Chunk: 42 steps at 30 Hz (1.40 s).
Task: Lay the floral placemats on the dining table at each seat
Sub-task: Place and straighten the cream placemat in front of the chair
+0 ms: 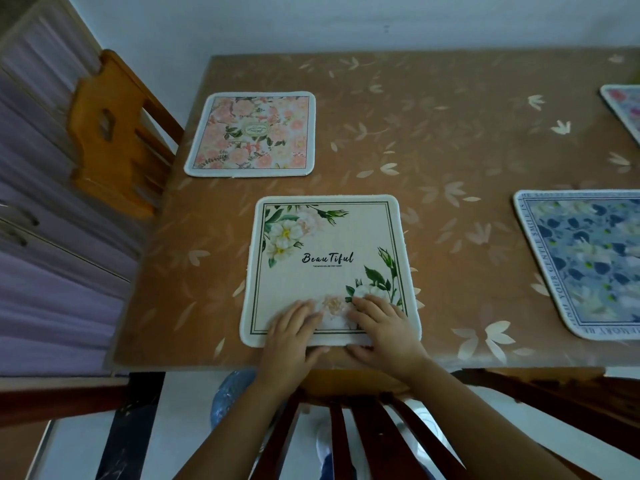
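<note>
A cream placemat (329, 251) printed with white flowers and the word "Beautiful" lies flat on the dining table (450, 140) at the near edge. My left hand (292, 336) and my right hand (384, 329) rest side by side on its near border, fingers flat on top and thumbs along the edge. A pink floral placemat (251, 133) lies at the left seat. To the right lies a blue floral placemat (588, 261), cut off by the frame. Only a corner of a fourth placemat (625, 105) shows at the far right.
A brown leaf-patterned cloth covers the table, whose far side meets a white wall. A wooden chair (114, 133) stands at the left seat. The dark slatted back of another chair (363, 431) is just below my hands. Purple curtains (52, 271) hang on the left.
</note>
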Available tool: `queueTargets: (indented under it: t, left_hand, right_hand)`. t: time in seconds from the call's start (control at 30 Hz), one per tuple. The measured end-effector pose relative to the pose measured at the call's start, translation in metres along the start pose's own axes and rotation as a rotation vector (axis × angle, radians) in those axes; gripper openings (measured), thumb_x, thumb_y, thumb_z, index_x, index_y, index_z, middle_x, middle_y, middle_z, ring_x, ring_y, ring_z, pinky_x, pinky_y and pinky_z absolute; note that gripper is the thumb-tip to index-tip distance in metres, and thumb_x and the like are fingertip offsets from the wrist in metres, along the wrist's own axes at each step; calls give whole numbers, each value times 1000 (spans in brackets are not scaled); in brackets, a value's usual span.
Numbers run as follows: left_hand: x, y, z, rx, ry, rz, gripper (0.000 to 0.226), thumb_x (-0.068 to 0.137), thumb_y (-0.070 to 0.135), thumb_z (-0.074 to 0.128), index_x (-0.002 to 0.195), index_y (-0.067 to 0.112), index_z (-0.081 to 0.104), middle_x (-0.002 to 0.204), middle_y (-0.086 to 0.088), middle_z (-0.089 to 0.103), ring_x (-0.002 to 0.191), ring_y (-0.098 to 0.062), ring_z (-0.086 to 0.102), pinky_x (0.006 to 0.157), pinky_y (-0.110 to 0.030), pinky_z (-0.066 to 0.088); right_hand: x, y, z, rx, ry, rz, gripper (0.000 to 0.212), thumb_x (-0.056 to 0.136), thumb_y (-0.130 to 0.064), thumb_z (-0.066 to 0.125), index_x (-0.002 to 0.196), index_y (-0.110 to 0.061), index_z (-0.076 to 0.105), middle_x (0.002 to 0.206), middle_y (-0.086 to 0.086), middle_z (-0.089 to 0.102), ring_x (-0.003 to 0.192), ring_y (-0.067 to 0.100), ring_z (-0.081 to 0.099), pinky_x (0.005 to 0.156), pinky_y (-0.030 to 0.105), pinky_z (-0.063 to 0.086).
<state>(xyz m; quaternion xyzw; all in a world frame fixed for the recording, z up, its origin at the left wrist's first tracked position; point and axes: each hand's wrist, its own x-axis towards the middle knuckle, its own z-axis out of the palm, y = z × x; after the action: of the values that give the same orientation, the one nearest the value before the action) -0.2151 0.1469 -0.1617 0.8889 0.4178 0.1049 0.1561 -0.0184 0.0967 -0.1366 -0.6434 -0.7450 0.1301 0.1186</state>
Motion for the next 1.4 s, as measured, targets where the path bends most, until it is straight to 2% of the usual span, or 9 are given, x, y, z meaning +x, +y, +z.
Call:
queueTargets:
  t: [0.13,0.23,0.3,0.6,0.7,0.8,0.97,1.23,1.4]
  left_hand:
    - [1,-2,0,-83,141,73,37,59,20,85,90,6,70,110,-15,66,109,-35,56,89,-57,43]
    - [-1,-2,0,-152,229,130,19,62,14,83,76,6,72,96,-11,71,98,-28,62,82,-51,49]
    - [-3,0,0,-161,246,136,13,66,13,79,75,7,73,93,-9,71,94,-25,64,80,-48,50]
    - [-3,10,-12,-228,193,73,14,66,3,79,79,3,73,86,-8,71,82,-22,65,72,-34,55]
    - [-6,8,-16,-197,161,102,16,66,0,79,80,2,72,85,-10,69,80,-25,64,70,-33,55]
    - [-9,4,-21,-203,166,87,17,66,-3,77,81,3,71,81,-8,66,80,-18,58,67,-31,53]
    - [-4,12,-25,-287,165,28,18,68,-5,75,83,4,71,76,-6,62,78,-11,52,66,-28,48]
    - [25,58,-16,-352,120,111,11,73,-1,72,84,1,70,74,-11,62,70,-25,59,60,-36,53]
    - [38,80,-1,-361,84,154,11,72,0,73,82,2,70,74,-10,61,71,-24,59,59,-34,52]
  right_hand:
    - [1,2,-2,38,45,-28,42,60,-34,81,93,-13,69,106,7,69,104,30,61,83,48,53]
    - [0,1,-4,117,70,-20,31,61,-27,82,85,-10,70,97,8,70,98,30,63,81,47,54]
    - [-1,0,-5,142,80,-21,29,61,-23,82,83,-8,70,92,10,70,93,29,64,80,44,55]
    - [-13,-5,-7,179,85,16,11,67,-1,71,73,-3,62,78,15,62,71,31,59,60,36,54]
    - [-15,-3,-9,251,105,79,7,70,0,69,74,-2,64,79,15,62,75,30,58,64,36,52]
    - [-17,-2,-9,329,119,144,4,75,-3,66,79,-2,65,84,13,62,83,26,57,73,35,50]
    - [-18,2,-15,368,152,202,2,75,-1,64,77,-2,65,83,11,61,82,23,56,73,32,50]
    - [-43,38,-41,285,237,306,5,70,4,68,71,1,65,78,15,63,77,28,59,65,30,49]
    - [-64,58,-49,263,224,346,5,72,2,68,75,1,65,83,15,62,82,28,58,70,38,53]
